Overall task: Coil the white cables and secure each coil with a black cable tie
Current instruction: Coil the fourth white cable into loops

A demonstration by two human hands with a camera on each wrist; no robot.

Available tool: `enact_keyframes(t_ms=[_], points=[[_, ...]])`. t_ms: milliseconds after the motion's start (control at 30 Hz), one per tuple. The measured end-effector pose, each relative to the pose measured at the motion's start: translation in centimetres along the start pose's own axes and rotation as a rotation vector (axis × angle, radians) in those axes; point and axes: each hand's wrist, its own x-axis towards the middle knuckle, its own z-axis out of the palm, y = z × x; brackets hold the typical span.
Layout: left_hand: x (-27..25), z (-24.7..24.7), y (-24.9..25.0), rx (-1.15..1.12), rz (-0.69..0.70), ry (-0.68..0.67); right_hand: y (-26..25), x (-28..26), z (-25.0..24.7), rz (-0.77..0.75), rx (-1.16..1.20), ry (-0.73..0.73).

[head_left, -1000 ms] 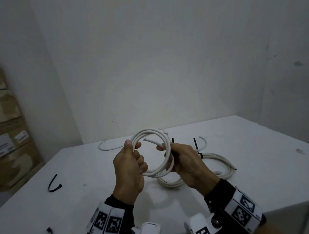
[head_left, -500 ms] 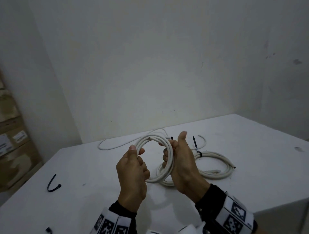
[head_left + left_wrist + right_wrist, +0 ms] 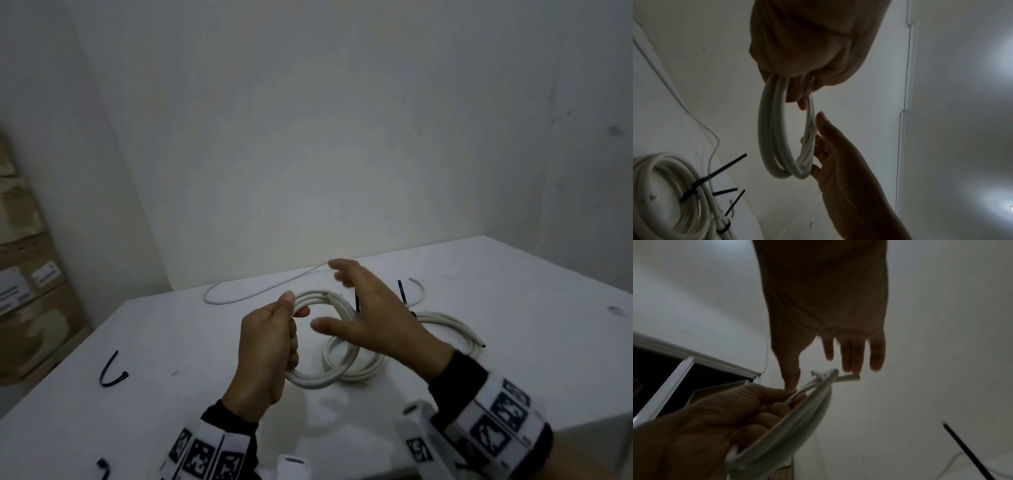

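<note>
A white cable coil [image 3: 310, 381] hangs upright above the table, and my left hand [image 3: 291, 318] grips its left side with curled fingers. In the left wrist view the coil [image 3: 772, 129] hangs from those fingers [image 3: 802, 101]. My right hand [image 3: 325, 298] is open with fingers spread, just right of the coil. Its fingertips [image 3: 819, 170] touch the loops' far side. The right wrist view shows the cable's cut end [image 3: 849, 377] at the straight fingers [image 3: 851, 360]. A black cable tie [image 3: 357, 301] stands partly hidden behind the right hand.
Tied white coils [image 3: 445, 322] with a black tie [image 3: 401, 292] lie on the white table [image 3: 513, 308] behind my hands. A loose white cable [image 3: 239, 297] runs along the back. Loose black ties [image 3: 113, 371] lie at left. Cardboard boxes [image 3: 24, 274] stand beyond the left edge.
My right hand has let go of the coil's right side and opened, fingers spreading. The left hand keeps its grip, and the coil stays about where it was.
</note>
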Motion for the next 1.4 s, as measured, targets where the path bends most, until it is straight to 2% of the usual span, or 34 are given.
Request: enact_keyframes(t_ms=[33, 100, 333, 433, 567, 700, 867, 967, 1067, 1200, 1300, 1400], points=[[0.1, -0.1, 0.1, 0.023, -0.003, -0.011, -0.1, 0.5, -0.2, 0.009, -0.045, -0.120], [0.2, -0.1, 0.3, 0.034, -0.010, -0.017, -0.2, 1.3, -0.2, 0.076, 0.105, -0.235], [0.5, -0.3, 1.1, 0.033, 0.021, 0.014, 0.5, 0.4, 1.7, 0.228, 0.860, -0.197], [0.7, -0.4, 1.4, 0.042, 0.038, 0.012, 0.1, 0.5, 2.0, 0.294, 1.034, -0.195], [0.8, -0.8, 1.3, -0.027, 0.030, -0.029, -0.4, 0.5, 2.4, 0.294, 0.968, -0.103], [0.7, -1.7, 0.4, -0.056, 0.031, -0.083, -0.6, 0.5, 2.7, 0.300, 0.935, -0.090], [-0.1, -3.5, -0.8, -0.247, -0.141, -0.162, -0.9, 0.4, 3.7, 0.312, 0.950, -0.043], [-0.7, -4.6, -0.8, -0.442, -0.187, -0.167, -1.3, 0.8, 4.9, 0.346, 0.996, -0.010], [-1.2, -5.5, -1.3, -0.551, -0.134, -0.131, -2.3, 1.0, 6.7, 0.382, 1.028, 0.023], [-2.2, -6.3, -2.4, -0.524, -0.025, -0.017, -3.7, 1.0, 9.2, 0.450, 1.128, 0.063], [-2.3, -8.8, -2.3, -0.545, -0.034, 0.083, -5.7, 0.8, 12.0, 0.522, 1.205, 0.012], [-1.9, -11.9, -1.7, -0.447, -0.020, 0.195, -7.8, 0.5, 14.8, 0.550, 1.277, -0.071]])
